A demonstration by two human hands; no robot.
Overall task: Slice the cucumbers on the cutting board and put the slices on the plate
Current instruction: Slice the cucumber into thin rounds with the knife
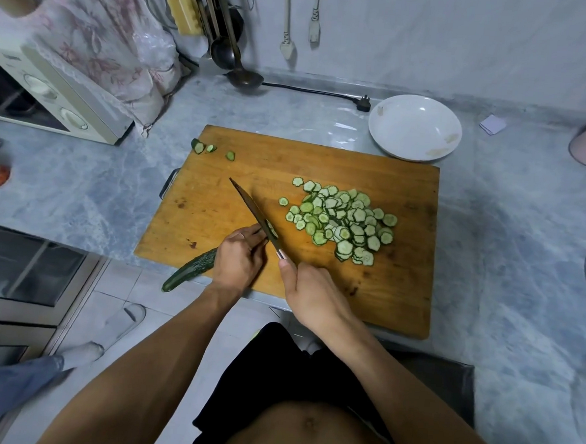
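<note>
While the cucumber point(192, 269) is held by the left hand point(239, 259) near the cutting board point(217, 196) edge, the knife point(254, 212), gripped by the right hand point(309, 291), should be kept beside curled fingertips.

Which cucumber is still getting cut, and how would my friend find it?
Find the big wooden cutting board. At its near-left corner the left hand holds a long dark cucumber that pokes off the edge. Unlike the pale round slices, it is whole and bumpy.

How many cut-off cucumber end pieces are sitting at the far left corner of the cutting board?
3. Largest end piece at the corner edge of the cutting board, second end piece just right of it, third end piece further right. None seem hidden.
</note>
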